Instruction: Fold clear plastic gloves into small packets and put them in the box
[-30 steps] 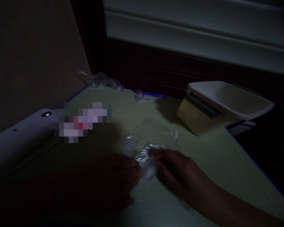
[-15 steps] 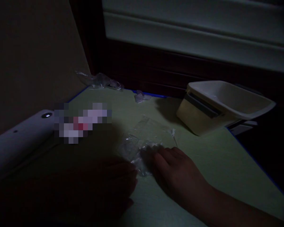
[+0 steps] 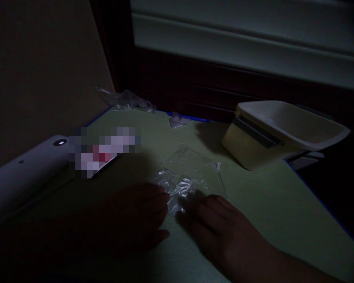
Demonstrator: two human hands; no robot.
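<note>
Tabletop point(image 3: 253, 204): pale green, blue edging. Plastic bag point(image 3: 191, 169): clear, glossy. Tub point(image 3: 283, 133): cream, grey band. Device point(image 3: 26, 173): white.

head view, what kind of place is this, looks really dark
Probably a small packing or weighing station in a dim room. A green mat with blue edging covers the table, a cream scale with a tray stands at the back right, and both hands rest at clear plastic bags.
</note>
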